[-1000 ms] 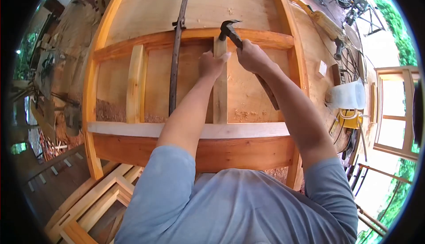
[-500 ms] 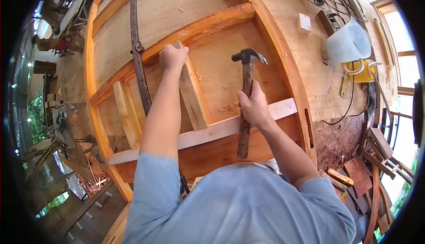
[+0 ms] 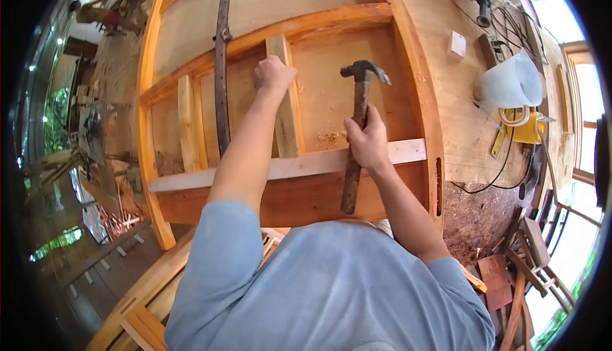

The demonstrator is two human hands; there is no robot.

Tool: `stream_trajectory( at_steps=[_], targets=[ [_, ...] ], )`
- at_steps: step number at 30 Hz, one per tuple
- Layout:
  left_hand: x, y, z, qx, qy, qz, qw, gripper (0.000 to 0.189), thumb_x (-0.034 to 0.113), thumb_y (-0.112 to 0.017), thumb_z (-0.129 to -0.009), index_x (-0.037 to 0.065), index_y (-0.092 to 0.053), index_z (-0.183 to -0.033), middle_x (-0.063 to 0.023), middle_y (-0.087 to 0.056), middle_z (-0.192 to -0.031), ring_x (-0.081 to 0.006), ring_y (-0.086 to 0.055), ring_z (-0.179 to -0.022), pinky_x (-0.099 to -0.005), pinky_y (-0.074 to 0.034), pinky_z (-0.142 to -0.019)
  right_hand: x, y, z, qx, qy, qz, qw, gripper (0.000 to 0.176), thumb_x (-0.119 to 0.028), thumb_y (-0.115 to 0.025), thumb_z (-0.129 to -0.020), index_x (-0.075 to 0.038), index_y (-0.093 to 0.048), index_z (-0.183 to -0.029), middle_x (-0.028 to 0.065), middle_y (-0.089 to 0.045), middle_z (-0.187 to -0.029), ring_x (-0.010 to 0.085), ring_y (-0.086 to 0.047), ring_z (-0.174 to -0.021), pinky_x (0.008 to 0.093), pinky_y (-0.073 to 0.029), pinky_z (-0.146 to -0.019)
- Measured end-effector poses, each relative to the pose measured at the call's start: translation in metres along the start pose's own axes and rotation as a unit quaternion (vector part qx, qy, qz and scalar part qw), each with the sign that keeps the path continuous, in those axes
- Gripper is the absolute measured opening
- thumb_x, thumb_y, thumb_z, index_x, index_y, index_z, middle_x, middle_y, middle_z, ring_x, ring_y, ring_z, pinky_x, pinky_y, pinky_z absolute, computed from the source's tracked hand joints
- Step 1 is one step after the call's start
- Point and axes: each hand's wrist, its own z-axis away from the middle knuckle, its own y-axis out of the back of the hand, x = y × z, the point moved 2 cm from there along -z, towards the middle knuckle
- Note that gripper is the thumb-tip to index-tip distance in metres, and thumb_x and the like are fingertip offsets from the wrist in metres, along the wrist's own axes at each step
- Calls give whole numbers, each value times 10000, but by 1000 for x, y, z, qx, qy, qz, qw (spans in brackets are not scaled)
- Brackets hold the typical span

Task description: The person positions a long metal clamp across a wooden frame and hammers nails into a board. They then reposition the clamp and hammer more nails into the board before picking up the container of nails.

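Note:
My left hand [image 3: 274,76] is closed around a short wooden block [image 3: 290,118] that stands between the curved orange rail [image 3: 331,21] and the pale strip [image 3: 312,164] of a wooden frame. In my right hand [image 3: 368,139] is a claw hammer [image 3: 358,106], gripped by its worn handle, head up and over the frame's panel. A second short block [image 3: 189,123] sits further left. Between the two blocks a dark metal bar clamp [image 3: 222,64] runs across the frame.
Right of the frame, a translucent white container [image 3: 510,82], a yellow object [image 3: 528,129], a small white box [image 3: 457,45] and black cables [image 3: 510,29] lie on the plywood surface. Wood scraps [image 3: 496,281] are at lower right. A person [image 3: 105,16] is at upper left.
The view has shifted and turned slightly. My left hand has slid a little down the block from its top end. My right hand still holds the hammer in much the same pose.

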Motion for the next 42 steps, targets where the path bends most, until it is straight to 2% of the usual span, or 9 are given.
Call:
stream_trajectory(
  at_steps=[4, 7, 12, 14, 28, 32, 34, 36, 42],
  targets=[
    [-33, 0, 82, -106, -33, -8, 994, 512, 359, -780, -710, -19, -690, -1044, -307, -659, -1122, -421, -648, -1065, -482, -528, -912, -13, 14, 11, -86, -49, -94, 991, 245, -93, -605, -912, 11, -510, -1112, 31, -560, -770, 114, -580, -626, 272, -493, -551],
    [-48, -11, 130, -82, -28, -22, 996, 513, 361, -774, -701, -27, -677, -1023, -319, -650, -1122, -408, -640, -1082, -465, -523, -922, -10, 14, 32, -129, -111, -214, 962, 207, -79, -592, -921, -16, -472, -1078, 42, -555, -764, 127, -576, -594, 294, -506, -525],
    [-39, -6, 105, -90, -50, -23, 994, 527, 311, -739, -716, -10, -648, -1124, -265, -654, -1121, -393, -638, -1075, -446, -513, -957, -22, 24, 50, -198, -182, -150, 952, 242, -153, -574, -950, -8, -498, -1130, 50, -571, -779, 130, -576, -554, 279, -493, -457],
    [-35, -2, 80, -105, -60, -10, 993, 532, 309, -734, -713, -5, -646, -1133, -264, -652, -1143, -390, -638, -1087, -446, -513, -959, -35, 26, 64, -222, -261, -164, 925, 165, -182, -562, -958, -29, -505, -981, 58, -568, -751, 145, -587, -554, 299, -488, -453],
    [-36, -22, 54, -83, -111, -41, 989, 657, 374, -641, -747, -11, -562, -1274, -277, -624, -1246, -380, -612, -1177, -422, -488, -1010, -29, -22, 91, -104, -358, -257, 891, 172, -181, -556, -951, -19, -534, -898, 80, -591, -720, 181, -595, -549, 361, -514, -480],
    [-34, -25, 54, -87, -117, -49, 988, 659, 375, -642, -741, -20, -564, -1263, -283, -615, -1257, -379, -601, -1192, -418, -477, -1022, -28, -36, 91, 19, -292, -226, 929, 127, -137, -530, -928, -14, -505, -906, 86, -579, -761, 180, -588, -550, 344, -523, -482],
    [-34, -25, 54, -83, -111, -39, 990, 664, 375, -645, -733, -25, -564, -1257, -287, -615, -1253, -384, -602, -1188, -417, -475, -1023, -24, -39, 94, 4, -307, -217, 927, 114, -115, -519, -915, -6, -495, -938, 93, -576, -782, 185, -595, -559, 352, -530, -490],
    [-35, -26, 53, -83, -113, -44, 989, 665, 376, -644, -732, -26, -565, -1255, -288, -616, -1252, -387, -603, -1186, -417, -474, -1023, -31, -39, 97, -132, -346, -184, 911, 138, -122, -523, -918, 2, -491, -971, 95, -577, -780, 191, -600, -560, 355, -537, -497],
    [-28, -18, 61, -80, -99, -40, 991, 597, 300, -637, -761, -31, -575, -1254, -296, -604, -1262, -391, -599, -1198, -425, -494, -1015, -26, -29, 92, -27, -307, -207, 929, 140, -154, -550, -948, -24, -497, -945, 72, -577, -749, 169, -586, -541, 318, -515, -474]
  ],
)
